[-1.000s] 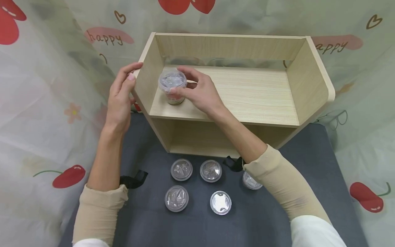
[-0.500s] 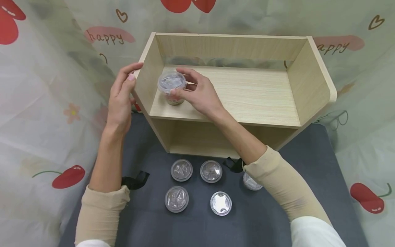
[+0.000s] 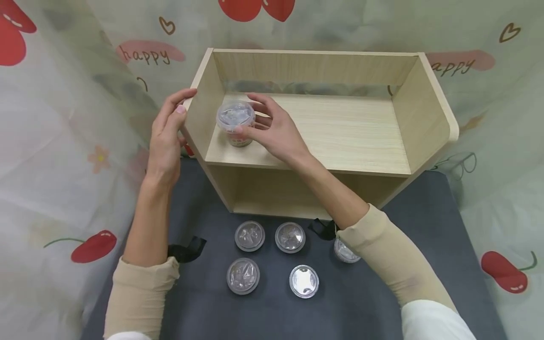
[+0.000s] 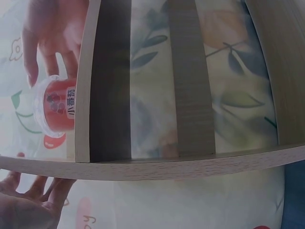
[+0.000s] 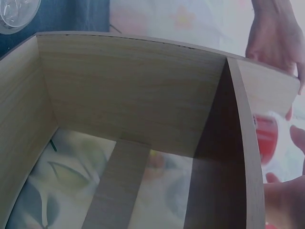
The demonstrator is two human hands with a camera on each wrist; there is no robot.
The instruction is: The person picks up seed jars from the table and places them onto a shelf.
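Observation:
A clear plastic cup [image 3: 236, 117] with a lid stands upright on the upper board at the left end of a two-tier wooden shelf [image 3: 340, 137]. Its red label [image 4: 58, 105], with dark writing on a white strip, shows in the left wrist view. My right hand [image 3: 278, 130] is at the cup's right side, thumb near its front and fingers spread behind. Both wrist views show those fingers apart from the cup's wall. With my left hand [image 3: 165, 137] I grip the edge of the shelf's left side panel [image 3: 199, 101].
Several lidded cups stand on the dark table [image 3: 272, 321] before the shelf, among them a back-left cup [image 3: 250, 236] and a shiny-lidded cup [image 3: 303, 281]. My right sleeve partly covers another cup [image 3: 345, 251]. Black straps [image 3: 187, 250] hang from both sleeves. A printed curtain [image 3: 318, 28] surrounds the table.
The fingers of my right hand have loosened and moved slightly right, off the cup. The cup stays at the left of the upper board. My left hand keeps its place.

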